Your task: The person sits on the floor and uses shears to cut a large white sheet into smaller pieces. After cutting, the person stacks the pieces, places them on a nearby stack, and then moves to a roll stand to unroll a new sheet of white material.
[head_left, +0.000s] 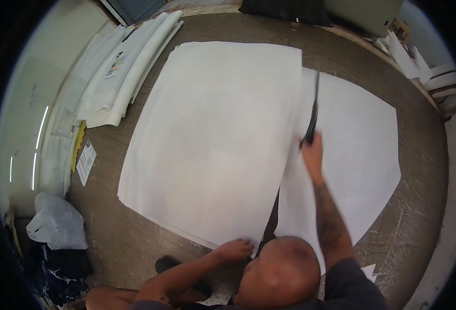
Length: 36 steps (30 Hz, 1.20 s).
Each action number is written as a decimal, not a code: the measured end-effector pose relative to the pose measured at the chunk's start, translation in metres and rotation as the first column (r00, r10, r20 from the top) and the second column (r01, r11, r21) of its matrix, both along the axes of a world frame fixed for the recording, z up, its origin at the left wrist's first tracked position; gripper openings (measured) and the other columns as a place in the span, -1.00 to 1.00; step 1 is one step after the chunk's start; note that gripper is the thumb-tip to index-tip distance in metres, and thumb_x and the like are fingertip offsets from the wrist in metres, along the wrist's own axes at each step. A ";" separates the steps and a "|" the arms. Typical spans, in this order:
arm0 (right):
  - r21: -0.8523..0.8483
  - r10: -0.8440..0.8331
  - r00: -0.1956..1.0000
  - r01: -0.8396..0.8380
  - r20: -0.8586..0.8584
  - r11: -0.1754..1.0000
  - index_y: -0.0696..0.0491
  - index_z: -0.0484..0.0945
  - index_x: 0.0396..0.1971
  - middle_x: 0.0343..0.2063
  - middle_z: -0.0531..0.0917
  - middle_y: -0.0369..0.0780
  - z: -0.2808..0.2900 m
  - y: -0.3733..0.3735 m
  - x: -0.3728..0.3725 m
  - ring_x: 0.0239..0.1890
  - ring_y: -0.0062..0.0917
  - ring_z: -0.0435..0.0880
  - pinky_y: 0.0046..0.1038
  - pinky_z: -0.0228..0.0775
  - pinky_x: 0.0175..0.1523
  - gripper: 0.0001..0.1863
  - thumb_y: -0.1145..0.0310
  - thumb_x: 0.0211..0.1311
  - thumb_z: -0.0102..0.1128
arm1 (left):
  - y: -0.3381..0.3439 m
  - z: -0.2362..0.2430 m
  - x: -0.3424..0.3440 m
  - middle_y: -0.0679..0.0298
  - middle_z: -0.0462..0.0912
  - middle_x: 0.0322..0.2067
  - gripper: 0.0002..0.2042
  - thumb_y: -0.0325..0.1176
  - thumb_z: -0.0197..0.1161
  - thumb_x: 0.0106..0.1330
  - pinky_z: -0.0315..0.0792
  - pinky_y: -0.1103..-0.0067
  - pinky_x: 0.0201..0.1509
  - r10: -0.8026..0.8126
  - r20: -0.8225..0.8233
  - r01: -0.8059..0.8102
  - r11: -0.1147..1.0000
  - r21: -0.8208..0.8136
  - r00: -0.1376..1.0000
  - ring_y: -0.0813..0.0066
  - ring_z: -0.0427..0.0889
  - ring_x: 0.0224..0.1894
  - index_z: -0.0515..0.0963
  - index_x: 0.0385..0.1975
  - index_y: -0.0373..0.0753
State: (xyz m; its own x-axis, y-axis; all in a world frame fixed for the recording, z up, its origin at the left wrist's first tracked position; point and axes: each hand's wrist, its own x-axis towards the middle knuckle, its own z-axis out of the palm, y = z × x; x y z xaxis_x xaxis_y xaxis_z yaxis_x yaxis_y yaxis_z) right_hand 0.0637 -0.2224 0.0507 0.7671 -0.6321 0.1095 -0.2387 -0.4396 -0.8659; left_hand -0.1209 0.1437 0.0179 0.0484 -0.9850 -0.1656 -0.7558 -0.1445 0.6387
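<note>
Right hand (312, 151) clenched on long black scissors (313, 114), blades along the seam between a large white paper stack (212, 134) mid-floor and a white cut sheet (357, 155) toward the floor's right edge. Left hand (234, 250) flat, fingers spread on the stack's near corner. White plastic bag (57, 223) at left edge, contents unseen; white printed leaflet (86, 161) beside yellow strip; rolled white sheets (130, 67) far-left corner; worn brown floor (419, 170).

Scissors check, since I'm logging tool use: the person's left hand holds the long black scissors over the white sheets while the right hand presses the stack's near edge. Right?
Not quite: the hands are swapped. In the head view the right hand holds the scissors over the white sheets, while the left hand presses the stack's near edge.
</note>
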 end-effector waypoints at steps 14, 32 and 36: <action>-0.351 -0.168 0.982 0.130 -0.082 0.927 0.14 0.55 -0.32 -0.34 0.62 -0.09 -0.052 0.062 -0.162 -0.19 -0.12 0.53 -0.16 0.25 0.00 -0.72 0.62 -0.17 0.19 | -0.099 -0.065 -0.033 0.09 0.42 0.12 -0.35 -0.30 0.33 0.22 0.32 0.42 0.24 0.465 -0.874 -0.663 0.699 0.267 0.138 0.29 0.38 0.19 0.23 0.31 -0.24; 0.576 -0.122 0.990 0.136 -0.064 0.806 0.11 0.47 -0.44 -0.60 0.49 -0.35 0.012 0.018 -0.164 -0.57 -0.70 0.45 -0.61 0.34 -0.47 -0.75 0.27 0.19 0.32 | -0.035 0.131 0.249 0.12 0.35 0.24 -0.30 0.01 0.17 0.34 0.34 0.20 0.26 0.432 -0.890 -0.804 0.472 0.362 -0.147 0.26 0.37 0.26 0.12 0.34 -0.29; 0.044 -0.353 0.919 0.365 -0.174 0.930 0.25 0.52 -0.34 -0.52 0.62 -0.21 -0.024 0.014 -0.286 -0.49 -0.47 0.56 -0.42 0.40 -0.35 -0.74 0.37 0.14 0.36 | -0.084 0.114 0.246 0.05 0.50 0.07 -0.34 -0.20 0.41 0.13 0.48 0.37 0.06 0.808 -0.589 -0.865 0.287 0.411 -0.012 0.29 0.53 0.05 0.32 0.18 -0.38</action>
